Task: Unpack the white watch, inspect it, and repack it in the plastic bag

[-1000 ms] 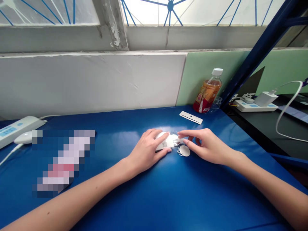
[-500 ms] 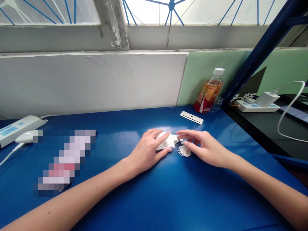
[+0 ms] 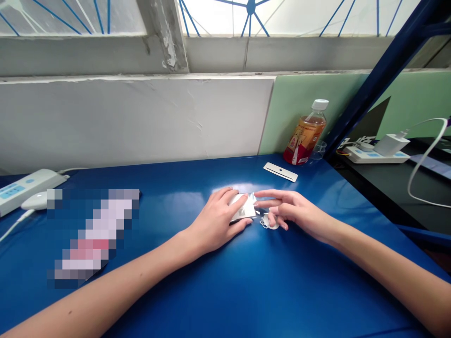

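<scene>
My left hand (image 3: 221, 210) holds a small flat white box (image 3: 248, 208) down on the blue table, fingers across its top and thumb along its near edge. A printed square shows on it, partly hidden by my fingers. Clear plastic (image 3: 252, 197) glints at its right end. My right hand (image 3: 291, 210) is open, index and middle fingers stretched left over that end; whether they press on it I cannot tell. Its lower fingers hang bent over a round white tag (image 3: 272, 227) with a small bead chain (image 3: 263, 222).
A white slotted card (image 3: 280, 172) lies behind my right hand, near a drink bottle (image 3: 305, 136) by the wall. At left are a pixelated object (image 3: 95, 234) and a white power strip (image 3: 30, 185). Another power strip (image 3: 378, 155) sits beyond the blue frame bar (image 3: 373, 70).
My right hand's fingers have straightened and spread, reaching slightly left over the plastic end, with the lower fingers now over the round tag. My left hand stays on the white box.
</scene>
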